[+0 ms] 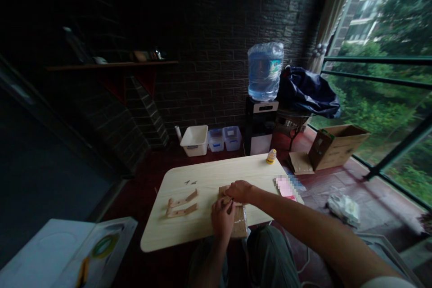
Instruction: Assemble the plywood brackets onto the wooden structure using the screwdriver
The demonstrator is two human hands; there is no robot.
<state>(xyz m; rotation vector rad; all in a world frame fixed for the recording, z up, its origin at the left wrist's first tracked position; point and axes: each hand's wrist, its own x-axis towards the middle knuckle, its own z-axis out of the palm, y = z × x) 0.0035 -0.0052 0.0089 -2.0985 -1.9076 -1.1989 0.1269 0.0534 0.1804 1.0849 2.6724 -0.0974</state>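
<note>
My left hand (222,219) and my right hand (239,191) meet near the front edge of the pale table (205,166). The fingers of both are bent and closed together around a small tan piece, mostly hidden between them. Under and beside them lies a flat brown block (240,225), possibly cardboard or wood, with a shiny strip on its surface. To the left stands a pale wooden frame (182,204) with two arms and dark holes. A few small dark pieces (191,182) lie farther back on the table.
A small bottle with a yellow base (271,157) stands at the table's far right corner, with a pink sheet (285,186) at the right edge. An open white case (111,243) is at lower left. Bins (196,149), a water dispenser (261,144) and a cardboard box (332,150) stand beyond.
</note>
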